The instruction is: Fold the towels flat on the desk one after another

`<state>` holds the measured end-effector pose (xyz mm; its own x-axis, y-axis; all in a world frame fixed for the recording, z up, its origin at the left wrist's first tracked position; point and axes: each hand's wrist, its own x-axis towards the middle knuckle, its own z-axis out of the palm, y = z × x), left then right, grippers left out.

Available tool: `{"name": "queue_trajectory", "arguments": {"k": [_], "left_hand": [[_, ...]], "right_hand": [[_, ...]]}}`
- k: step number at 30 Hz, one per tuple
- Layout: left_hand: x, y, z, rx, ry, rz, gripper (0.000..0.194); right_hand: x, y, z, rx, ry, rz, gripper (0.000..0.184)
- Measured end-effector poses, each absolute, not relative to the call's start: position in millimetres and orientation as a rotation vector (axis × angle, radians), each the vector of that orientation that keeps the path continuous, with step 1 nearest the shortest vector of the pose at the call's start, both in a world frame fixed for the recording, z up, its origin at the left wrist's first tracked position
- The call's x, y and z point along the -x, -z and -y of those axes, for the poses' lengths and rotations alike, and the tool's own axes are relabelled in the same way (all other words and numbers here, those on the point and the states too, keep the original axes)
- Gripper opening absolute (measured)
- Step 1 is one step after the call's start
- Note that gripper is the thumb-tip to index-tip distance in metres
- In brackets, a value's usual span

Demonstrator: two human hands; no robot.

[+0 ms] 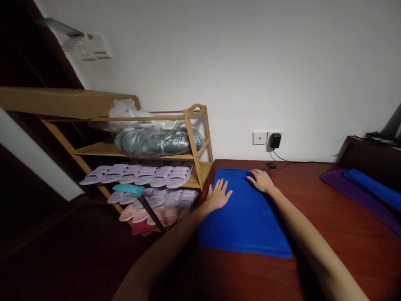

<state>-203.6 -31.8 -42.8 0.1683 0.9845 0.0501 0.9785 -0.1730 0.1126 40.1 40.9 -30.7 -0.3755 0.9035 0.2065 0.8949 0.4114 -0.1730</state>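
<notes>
A bright blue cloth (pixel 246 221), perhaps a towel, lies spread in a flat rectangle on the reddish-brown wooden table (pixel 313 200). My left hand (pixel 217 195) rests palm down on its left side, fingers spread. At the far right corner of the cloth, my right hand (pixel 262 180) presses flat with its fingers stretched out. Neither hand grasps anything. The near edge of the cloth lies straight across the table, between my forearms.
Left of the table stands a wooden shoe rack (pixel 196 146) with lilac slippers (pixel 156 175), a plastic-wrapped grey bundle (pixel 153 140) and a cardboard box (pixel 72 102). A purple cloth (pixel 351 194) and folded blue cloth (pixel 374 188) lie right. A black plug (pixel 275 141) trails a cord.
</notes>
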Motion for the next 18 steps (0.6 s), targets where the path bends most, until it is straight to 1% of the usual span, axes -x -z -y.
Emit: {"name": "queue_trajectory", "arguments": {"k": [6, 10, 15, 18], "left_hand": [[204, 41, 59, -2.403, -0.18, -1.984, 0.066], [204, 40, 61, -2.397, -0.175, -1.996, 0.067], [202, 33, 62, -2.408, -0.189, -2.012, 0.064], [197, 24, 78, -2.532, -0.266, -1.961, 0.06]], "right_hand": [[-39, 46, -49, 1.581, -0.239, 2.495, 0.07], [-40, 48, -50, 1.664, -0.207, 2.404, 0.075], [-49, 39, -42, 1.757, -0.175, 2.315, 0.073], [-56, 31, -22, 1.797, -0.14, 2.265, 0.075]]}}
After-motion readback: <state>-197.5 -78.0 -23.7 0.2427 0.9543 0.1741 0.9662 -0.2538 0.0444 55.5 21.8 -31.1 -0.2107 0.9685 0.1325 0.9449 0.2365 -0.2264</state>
